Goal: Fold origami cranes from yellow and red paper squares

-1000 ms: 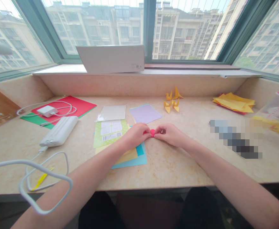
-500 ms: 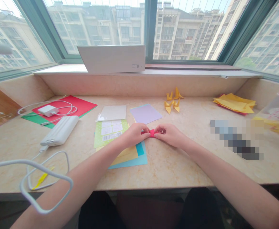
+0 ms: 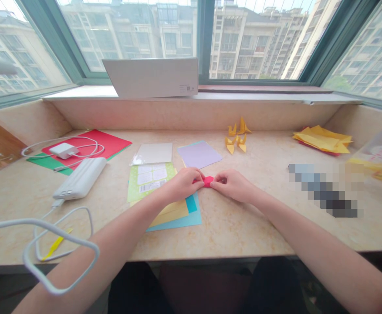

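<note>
A small folded piece of red paper lies between my hands near the middle of the table. My left hand pinches its left end, and my right hand has closed thumb and fingers on its right end. Beyond my left hand lies a lilac paper square over a light blue one. Beneath my left forearm are a green printed packet, yellow sheets and a light blue sheet. Several folded yellow paper birds stand farther back.
On the left are a power bank, a charger with white cables, and red paper over green. Yellow sheets lie back right, near a clear plastic container and a blurred-out object. A white box stands on the sill.
My right thumb and fingers sit slightly farther from my left ones, and more of the red paper shows between them. The view has shifted slightly.
</note>
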A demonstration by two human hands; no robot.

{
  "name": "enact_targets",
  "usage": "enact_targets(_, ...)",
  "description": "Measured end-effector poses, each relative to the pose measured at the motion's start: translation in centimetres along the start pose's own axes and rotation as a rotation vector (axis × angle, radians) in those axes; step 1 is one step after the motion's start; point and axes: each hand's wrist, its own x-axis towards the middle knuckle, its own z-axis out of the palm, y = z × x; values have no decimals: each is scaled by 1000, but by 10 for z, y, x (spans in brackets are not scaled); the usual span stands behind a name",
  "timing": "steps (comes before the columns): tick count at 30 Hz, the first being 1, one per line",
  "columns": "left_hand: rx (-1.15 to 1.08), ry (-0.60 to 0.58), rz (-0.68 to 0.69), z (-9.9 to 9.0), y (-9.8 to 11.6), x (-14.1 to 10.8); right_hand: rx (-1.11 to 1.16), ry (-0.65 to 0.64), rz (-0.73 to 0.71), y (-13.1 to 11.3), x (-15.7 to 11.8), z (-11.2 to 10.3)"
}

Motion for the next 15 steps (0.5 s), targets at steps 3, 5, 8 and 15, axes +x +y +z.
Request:
enact_targets(3, 36, 29, -32, 2, 0, 0, -21, -6, 12, 2, 2, 1)
enact_targets(5, 53, 52, -43, 3, 1, 0, -39, 2, 29, 4, 2, 2)
enact_targets(8, 66, 79, -59, 4, 3, 0, -44, -3, 68, 4, 3, 2)
enact_targets(15, 52, 93, -103, 9, 4, 2, -19, -43, 112, -3, 4, -1)
